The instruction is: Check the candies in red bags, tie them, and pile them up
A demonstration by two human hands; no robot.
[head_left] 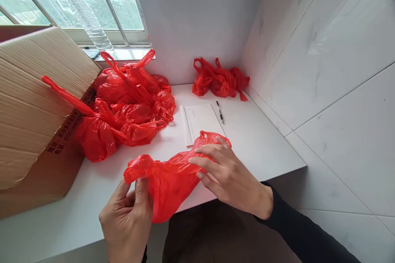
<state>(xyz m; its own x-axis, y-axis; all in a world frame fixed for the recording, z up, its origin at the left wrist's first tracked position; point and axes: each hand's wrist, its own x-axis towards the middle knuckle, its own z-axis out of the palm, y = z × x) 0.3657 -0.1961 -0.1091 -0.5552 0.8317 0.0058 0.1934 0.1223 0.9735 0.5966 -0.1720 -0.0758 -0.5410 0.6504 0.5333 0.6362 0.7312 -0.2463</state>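
A red plastic bag (pixel 173 185) is stretched between my two hands over the table's front edge. My left hand (pixel 129 209) pinches its bunched left end between thumb and fingers. My right hand (pixel 226 174) lies against the bag's right end with its fingers apart, the fingertips touching the thin plastic. Beyond the bag, an open notebook (pixel 203 121) with small writing rests on the white table (pixel 262 139), and a black pen (pixel 220 112) lies to its right.
Several filled red bags (pixel 132 107) are piled at the left beside a large open cardboard box (pixel 33 111). More red bags (pixel 220 80) sit at the back right by the wall. A clear bottle (pixel 89 20) stands on the windowsill.
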